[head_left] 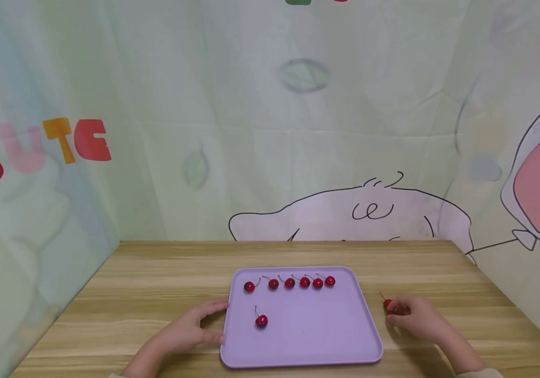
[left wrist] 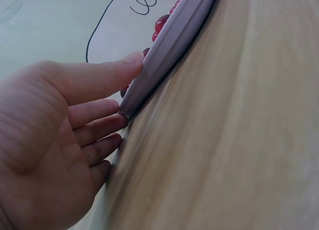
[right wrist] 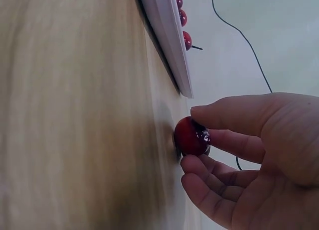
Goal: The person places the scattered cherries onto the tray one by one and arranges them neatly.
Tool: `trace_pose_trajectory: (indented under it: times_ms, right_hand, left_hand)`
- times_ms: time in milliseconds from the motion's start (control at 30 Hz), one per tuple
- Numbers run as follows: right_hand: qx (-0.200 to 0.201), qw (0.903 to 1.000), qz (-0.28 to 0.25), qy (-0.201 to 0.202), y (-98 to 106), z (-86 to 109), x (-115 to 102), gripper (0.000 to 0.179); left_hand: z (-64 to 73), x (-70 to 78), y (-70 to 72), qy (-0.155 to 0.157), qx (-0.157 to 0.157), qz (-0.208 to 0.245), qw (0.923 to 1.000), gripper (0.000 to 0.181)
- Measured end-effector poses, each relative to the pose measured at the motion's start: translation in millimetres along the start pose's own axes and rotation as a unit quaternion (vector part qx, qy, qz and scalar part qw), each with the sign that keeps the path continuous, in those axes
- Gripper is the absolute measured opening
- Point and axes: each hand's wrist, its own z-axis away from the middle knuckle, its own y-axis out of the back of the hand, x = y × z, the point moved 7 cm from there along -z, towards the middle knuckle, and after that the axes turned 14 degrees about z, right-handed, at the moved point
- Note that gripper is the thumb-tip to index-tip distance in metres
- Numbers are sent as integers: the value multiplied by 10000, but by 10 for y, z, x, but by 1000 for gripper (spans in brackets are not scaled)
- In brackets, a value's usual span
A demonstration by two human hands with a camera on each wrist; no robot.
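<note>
A lilac tray [head_left: 317, 336] lies on the wooden table with several red stemmed cherries along its far side, among them a cherry [head_left: 329, 281] at the right end of the row. One separate cherry [head_left: 261, 321] sits nearer the front left of the tray. My left hand [head_left: 189, 326] touches the tray's left edge, its thumb and fingers spread and fairly straight. To the right of the tray, my right hand [head_left: 416, 316] pinches a cherry [right wrist: 192, 137] between thumb and fingers, low over the table. The fingers partly hide that cherry in the head view.
The wooden table [head_left: 166, 273] extends around the tray on every side. Behind it hangs a pale printed curtain [head_left: 194, 131] with a cartoon outline and coloured letters, and it also covers the left and right sides.
</note>
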Motion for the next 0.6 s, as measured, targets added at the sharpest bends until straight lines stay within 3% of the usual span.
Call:
trace_pose_trajectory:
  times_ms: [300,467,600]
  right_hand:
    - [-36,9996,-253,75,60,-4,-83,15]
    - [-97,9975,-659,214,151,-38,-215,21]
    - [15,9973,-671,312,236,-94,-335,23]
  left_hand:
    - [9,-8,-1,18,11,-45,10000,72]
    - [1,-10,-3,50,15,-61,10000,72]
    - [1,-10,-2,12,21,-110,9999,72]
